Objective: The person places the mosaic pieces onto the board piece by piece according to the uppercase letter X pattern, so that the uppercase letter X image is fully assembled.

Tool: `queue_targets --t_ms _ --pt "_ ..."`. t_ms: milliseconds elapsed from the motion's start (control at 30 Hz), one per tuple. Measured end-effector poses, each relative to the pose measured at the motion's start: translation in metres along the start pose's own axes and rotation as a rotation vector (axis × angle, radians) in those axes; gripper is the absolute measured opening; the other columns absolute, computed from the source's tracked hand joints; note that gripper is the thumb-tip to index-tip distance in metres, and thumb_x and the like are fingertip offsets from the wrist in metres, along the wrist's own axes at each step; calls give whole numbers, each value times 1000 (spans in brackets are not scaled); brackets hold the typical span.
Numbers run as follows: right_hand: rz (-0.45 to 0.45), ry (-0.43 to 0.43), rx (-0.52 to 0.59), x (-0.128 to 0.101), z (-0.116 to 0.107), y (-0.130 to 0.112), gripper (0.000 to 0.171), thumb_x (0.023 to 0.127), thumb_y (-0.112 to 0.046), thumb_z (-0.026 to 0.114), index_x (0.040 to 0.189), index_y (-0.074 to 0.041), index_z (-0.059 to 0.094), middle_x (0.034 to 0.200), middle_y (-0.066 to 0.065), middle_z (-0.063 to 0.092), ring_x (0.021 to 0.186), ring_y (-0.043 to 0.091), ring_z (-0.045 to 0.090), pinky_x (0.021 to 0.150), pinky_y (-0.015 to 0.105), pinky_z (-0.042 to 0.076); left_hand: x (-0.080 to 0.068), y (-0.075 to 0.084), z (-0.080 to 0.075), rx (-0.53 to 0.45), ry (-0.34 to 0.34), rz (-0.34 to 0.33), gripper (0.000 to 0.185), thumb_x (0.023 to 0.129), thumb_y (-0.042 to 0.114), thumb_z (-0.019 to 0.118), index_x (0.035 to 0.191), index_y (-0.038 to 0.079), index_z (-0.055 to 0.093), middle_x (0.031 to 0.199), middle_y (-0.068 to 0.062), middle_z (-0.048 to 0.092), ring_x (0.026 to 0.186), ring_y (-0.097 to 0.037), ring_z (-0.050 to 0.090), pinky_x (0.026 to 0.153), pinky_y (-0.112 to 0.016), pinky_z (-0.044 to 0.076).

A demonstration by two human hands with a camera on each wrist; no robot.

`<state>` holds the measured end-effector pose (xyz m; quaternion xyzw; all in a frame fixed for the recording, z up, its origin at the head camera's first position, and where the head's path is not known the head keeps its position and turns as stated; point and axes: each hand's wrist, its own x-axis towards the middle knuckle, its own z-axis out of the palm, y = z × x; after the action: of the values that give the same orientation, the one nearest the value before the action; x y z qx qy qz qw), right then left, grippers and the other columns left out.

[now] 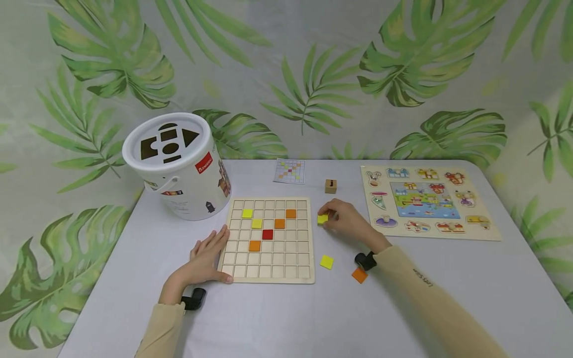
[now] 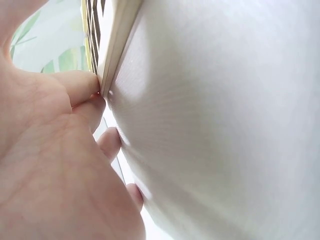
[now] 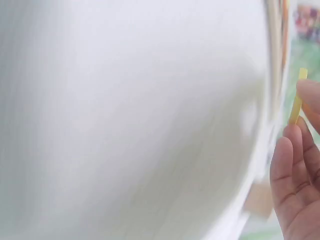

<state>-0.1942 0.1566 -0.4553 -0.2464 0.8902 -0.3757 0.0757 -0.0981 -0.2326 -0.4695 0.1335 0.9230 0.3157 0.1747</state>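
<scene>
A wooden grid board (image 1: 286,266) lies flat on the table, with yellow, orange and red square tiles set in some cells. My left hand (image 1: 206,261) rests along the board's left edge, fingers extended and thumb at the near corner; the left wrist view shows fingertips touching the board's side. Just right of the board, my right hand (image 1: 346,221) pinches a yellow tile (image 1: 322,219) between thumb and fingers. In the right wrist view that tile (image 3: 296,107) stands on edge, off the table. A loose yellow tile (image 1: 327,262) and an orange tile (image 1: 359,275) lie nearer to me.
A white bucket (image 1: 192,199) with shaped holes in its lid stands at the back left. Behind the board lie a small pattern card (image 1: 289,171) and a wooden cube (image 1: 331,186). A wooden knob puzzle (image 1: 429,231) occupies the back right.
</scene>
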Motion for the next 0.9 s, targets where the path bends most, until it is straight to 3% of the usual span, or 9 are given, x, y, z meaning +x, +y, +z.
queue_targets --t_ms 400,700,900 --pt "-113 -186 39 9 52 -63 21 81 -4 73 102 -5 67 89 0 58 78 15 51 68 25 46 -1 0 0 -9 4 9 122 63 35 88 152 0 12 159 -14 3 143 -39 -2 105 -63 -9" --pt "-133 -214 -93 15 76 -80 19 79 1 72 96 -5 67 87 1 56 76 14 48 67 24 44 -2 1 0 -19 3 11 123 62 36 88 152 0 12 159 -14 2 143 -38 -3 105 -62 -10" --pt "-116 -235 -75 15 75 -81 22 80 1 72 100 -6 65 91 1 56 79 15 49 69 24 45 -1 2 0 -20 6 6 123 62 34 88 152 -1 12 159 -14 2 143 -38 -3 105 -62 -10"
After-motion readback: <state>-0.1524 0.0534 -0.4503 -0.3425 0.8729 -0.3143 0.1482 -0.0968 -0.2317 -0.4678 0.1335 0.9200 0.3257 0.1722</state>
